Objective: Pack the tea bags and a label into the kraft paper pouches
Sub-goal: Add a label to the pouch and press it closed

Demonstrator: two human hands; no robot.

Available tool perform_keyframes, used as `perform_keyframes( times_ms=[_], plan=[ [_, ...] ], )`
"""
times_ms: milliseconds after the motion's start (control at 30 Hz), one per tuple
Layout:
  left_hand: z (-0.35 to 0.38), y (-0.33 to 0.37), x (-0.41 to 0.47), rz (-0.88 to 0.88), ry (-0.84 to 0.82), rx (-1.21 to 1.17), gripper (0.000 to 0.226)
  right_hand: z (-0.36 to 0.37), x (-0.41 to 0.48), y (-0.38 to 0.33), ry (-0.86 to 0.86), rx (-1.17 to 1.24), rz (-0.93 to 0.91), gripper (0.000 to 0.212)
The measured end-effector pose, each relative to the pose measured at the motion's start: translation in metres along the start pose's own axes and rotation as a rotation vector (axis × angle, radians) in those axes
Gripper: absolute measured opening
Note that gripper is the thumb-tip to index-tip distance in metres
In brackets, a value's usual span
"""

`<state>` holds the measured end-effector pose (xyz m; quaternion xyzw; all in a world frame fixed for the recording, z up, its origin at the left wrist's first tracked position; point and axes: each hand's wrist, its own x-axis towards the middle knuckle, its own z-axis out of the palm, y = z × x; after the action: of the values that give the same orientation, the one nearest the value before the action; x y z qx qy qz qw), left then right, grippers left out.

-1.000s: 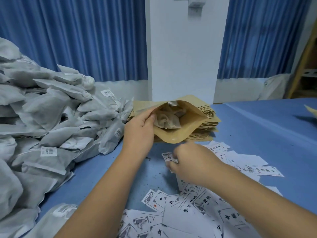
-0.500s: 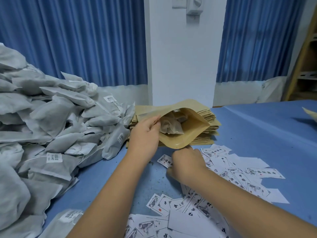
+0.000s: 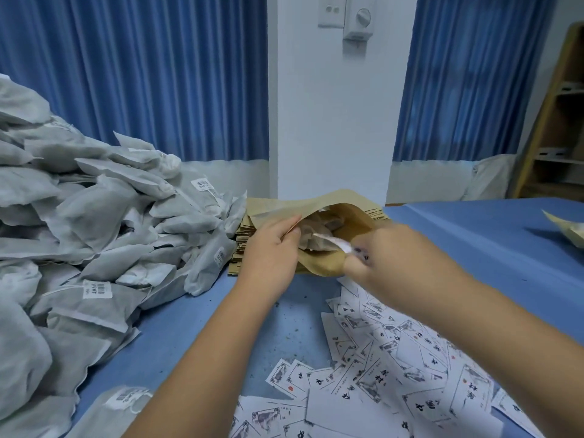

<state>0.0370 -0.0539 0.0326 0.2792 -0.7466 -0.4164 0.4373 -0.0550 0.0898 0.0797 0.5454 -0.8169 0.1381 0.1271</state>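
Observation:
An open kraft paper pouch point(image 3: 325, 267) lies on a stack of flat kraft pouches point(image 3: 249, 235), its mouth facing me. Tea bags point(image 3: 319, 227) show inside it. My left hand point(image 3: 271, 248) grips the pouch's left rim and holds the mouth apart. My right hand point(image 3: 398, 257) pinches a white label point(image 3: 331, 241) whose far end reaches into the pouch mouth. A big heap of grey-white tea bags point(image 3: 94, 235) fills the left of the blue table. Loose printed labels point(image 3: 395, 358) lie scattered in front of me.
A white pillar point(image 3: 331, 121) stands behind the pouch stack, with blue curtains point(image 3: 142, 74) on either side. A wooden shelf point(image 3: 556, 128) is at the far right. Another pouch point(image 3: 568, 227) pokes in at the right edge of the blue table point(image 3: 474, 235).
My right hand lifted a label off the scattered pile and moved up and forward to the pouch mouth. My left hand kept the pouch open.

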Motion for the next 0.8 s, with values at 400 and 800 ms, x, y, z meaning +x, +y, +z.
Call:
perform_keyframes(
  times_ms=[400, 800],
  plan=[
    [0.019, 0.004, -0.006, 0.092, -0.025, 0.122, 0.036, 0.025, 0.063, -0.020, -0.565, -0.414, -0.019, 0.020],
    [0.016, 0.004, -0.004, 0.116, 0.034, 0.102, 0.036, 0.026, 0.042, -0.002, -0.300, -0.200, -0.208, 0.028]
  ],
)
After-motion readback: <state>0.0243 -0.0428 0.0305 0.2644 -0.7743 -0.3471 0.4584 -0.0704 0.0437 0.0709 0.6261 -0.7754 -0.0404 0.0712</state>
